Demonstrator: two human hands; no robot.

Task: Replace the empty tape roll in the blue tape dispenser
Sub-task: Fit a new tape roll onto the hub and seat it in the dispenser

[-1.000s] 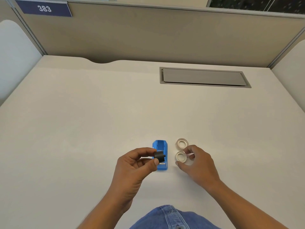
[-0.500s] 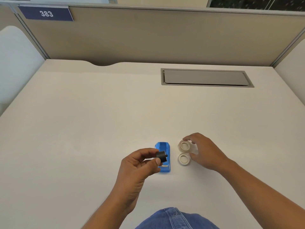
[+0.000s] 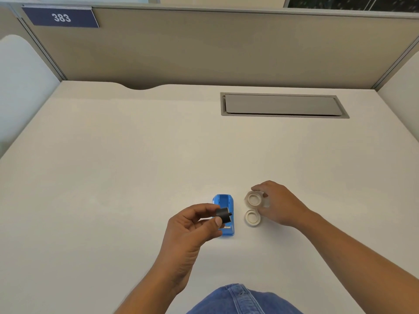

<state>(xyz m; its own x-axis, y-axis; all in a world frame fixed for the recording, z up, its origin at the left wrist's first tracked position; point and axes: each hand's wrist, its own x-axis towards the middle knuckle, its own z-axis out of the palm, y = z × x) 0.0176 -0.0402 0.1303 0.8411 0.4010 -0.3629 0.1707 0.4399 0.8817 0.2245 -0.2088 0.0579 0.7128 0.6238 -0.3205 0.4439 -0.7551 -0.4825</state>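
Note:
The blue tape dispenser (image 3: 225,214) lies on the desk near the front middle, its roll bay showing no roll. My left hand (image 3: 192,225) hovers just left of it and pinches a small black spindle (image 3: 223,215) between thumb and fingers. Two whitish tape rolls lie right of the dispenser. The far roll (image 3: 254,198) is tilted up off the desk, with my right hand (image 3: 277,203) gripping it by its rim. The near roll (image 3: 252,217) lies flat on the desk, just below the far one.
A grey cable-tray lid (image 3: 283,105) is set into the beige desk (image 3: 113,177) at the back right. Partition walls close in the back and both sides, with a blue sign 383 (image 3: 61,17). Denim-clad legs (image 3: 240,300) show at the bottom edge.
My right hand moved from the near roll up to the far roll and took hold of it, tilting it. My left hand kept the black spindle almost still.

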